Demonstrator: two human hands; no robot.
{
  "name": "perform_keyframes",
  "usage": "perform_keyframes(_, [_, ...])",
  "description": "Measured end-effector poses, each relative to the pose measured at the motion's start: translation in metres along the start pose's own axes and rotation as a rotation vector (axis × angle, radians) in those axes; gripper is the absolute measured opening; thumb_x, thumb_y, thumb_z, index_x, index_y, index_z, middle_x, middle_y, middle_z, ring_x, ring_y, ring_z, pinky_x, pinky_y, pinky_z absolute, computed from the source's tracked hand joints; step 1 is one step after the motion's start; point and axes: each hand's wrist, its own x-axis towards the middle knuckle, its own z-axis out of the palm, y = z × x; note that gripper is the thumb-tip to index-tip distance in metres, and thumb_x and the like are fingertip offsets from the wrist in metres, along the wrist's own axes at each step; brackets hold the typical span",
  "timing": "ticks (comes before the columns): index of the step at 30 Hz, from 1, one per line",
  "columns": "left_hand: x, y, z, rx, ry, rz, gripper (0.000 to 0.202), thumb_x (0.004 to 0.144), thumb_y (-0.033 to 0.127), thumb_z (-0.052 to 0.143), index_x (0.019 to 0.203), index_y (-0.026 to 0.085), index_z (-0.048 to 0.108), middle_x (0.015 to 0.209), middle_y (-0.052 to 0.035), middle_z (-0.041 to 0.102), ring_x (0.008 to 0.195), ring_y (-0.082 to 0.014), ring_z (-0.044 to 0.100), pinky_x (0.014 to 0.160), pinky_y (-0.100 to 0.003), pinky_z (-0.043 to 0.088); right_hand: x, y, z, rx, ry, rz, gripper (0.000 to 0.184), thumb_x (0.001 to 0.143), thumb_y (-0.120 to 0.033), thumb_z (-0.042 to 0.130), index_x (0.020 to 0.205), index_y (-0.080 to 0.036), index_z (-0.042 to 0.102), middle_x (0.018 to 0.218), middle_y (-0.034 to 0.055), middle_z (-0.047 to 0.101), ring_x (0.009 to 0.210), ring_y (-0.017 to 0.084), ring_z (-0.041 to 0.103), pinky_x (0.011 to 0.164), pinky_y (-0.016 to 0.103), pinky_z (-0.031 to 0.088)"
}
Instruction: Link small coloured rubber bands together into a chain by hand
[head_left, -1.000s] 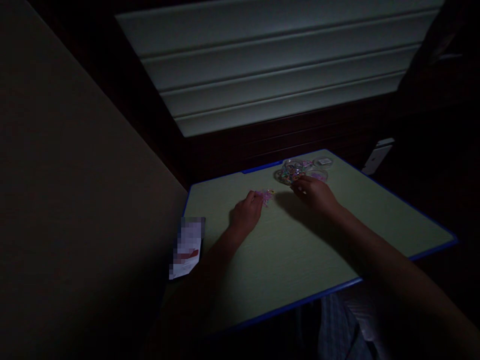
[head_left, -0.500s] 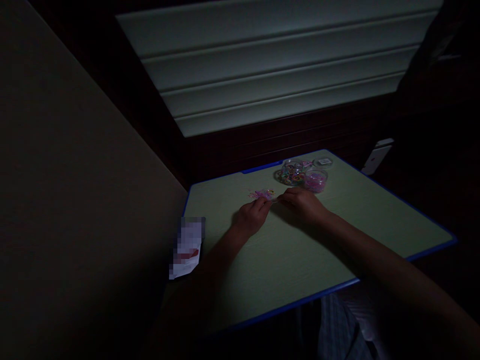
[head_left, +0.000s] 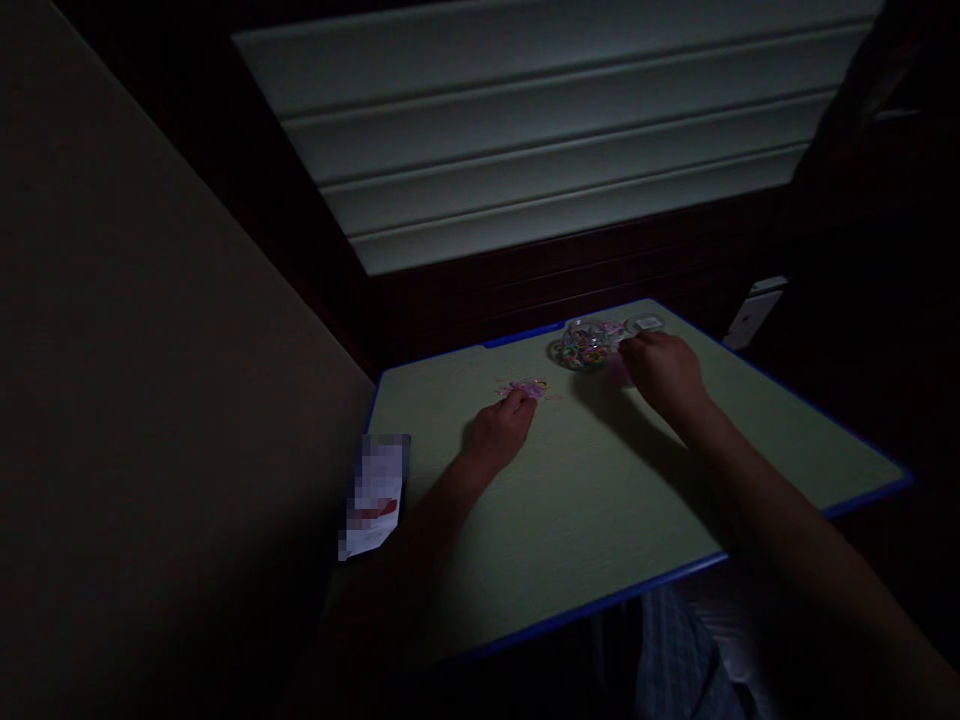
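Note:
On the table lies a small loose pile of pink, purple and yellow bands (head_left: 529, 387), which look like little hair ties. My left hand (head_left: 501, 435) rests at its near edge with fingertips pinched together; anything between them is too small to make out. My right hand (head_left: 666, 375) is raised over a small clear tub of pink bands (head_left: 619, 372), most of which it hides. Its fingers are closed, and what they hold, if anything, cannot be seen. Just left of it stands a clear container of multicoloured bands (head_left: 583, 345).
A clear round lid (head_left: 646, 323) with a white label lies at the back of the pale, blue-edged table (head_left: 600, 500). At the left edge is a phone-like object (head_left: 379, 490), partly blurred out. A white box (head_left: 754, 315) stands beyond the right edge.
My right hand has moved right and up, from beside my left hand to over the tub of pink bands. My left hand has stayed almost where it was.

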Motion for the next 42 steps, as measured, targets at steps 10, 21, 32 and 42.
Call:
perform_keyframes(10, [0.0, -0.004, 0.004, -0.11, -0.086, -0.092, 0.033, 0.095, 0.03, 0.028, 0.111, 0.024, 0.056, 0.115, -0.0046, 0.055, 0.084, -0.0135, 0.061, 0.07, -0.025, 0.047, -0.001, 0.016, 0.005, -0.125, -0.071, 0.189, 0.029, 0.085, -0.017, 0.038, 0.084, -0.01, 0.066, 0.086, 0.0163, 0.064, 0.077, 0.023, 0.056, 0.061, 0.032, 0.028])
perform_keyframes(21, [-0.002, -0.006, 0.0, -0.105, -0.18, -0.07, 0.03, 0.095, 0.03, 0.032, 0.105, 0.023, 0.059, 0.113, -0.0045, 0.057, 0.089, -0.0139, 0.06, 0.076, -0.024, 0.046, 0.0, 0.01, 0.003, -0.074, -0.037, 0.175, 0.031, 0.087, -0.019, 0.037, 0.093, -0.01, 0.066, 0.088, 0.0152, 0.063, 0.079, 0.022, 0.057, 0.063, 0.031, 0.03])
perform_keyframes(32, [0.002, -0.001, -0.004, 0.003, -0.247, -0.037, 0.031, 0.095, 0.025, 0.027, 0.109, 0.021, 0.055, 0.116, -0.0055, 0.055, 0.086, -0.0152, 0.06, 0.07, -0.025, 0.046, 0.0, -0.001, 0.001, -0.053, -0.007, 0.078, 0.03, 0.088, -0.021, 0.038, 0.086, -0.011, 0.066, 0.087, 0.0136, 0.064, 0.075, 0.02, 0.056, 0.062, 0.031, 0.028])
perform_keyframes(42, [0.003, -0.001, 0.0, -0.064, -0.206, -0.13, 0.032, 0.095, 0.022, 0.026, 0.119, 0.023, 0.047, 0.122, -0.0064, 0.05, 0.09, -0.0139, 0.06, 0.074, -0.025, 0.047, -0.005, -0.03, 0.005, 0.247, -0.037, -0.071, 0.032, 0.09, -0.024, 0.037, 0.102, -0.015, 0.065, 0.098, 0.0113, 0.065, 0.083, 0.018, 0.058, 0.068, 0.026, 0.036])
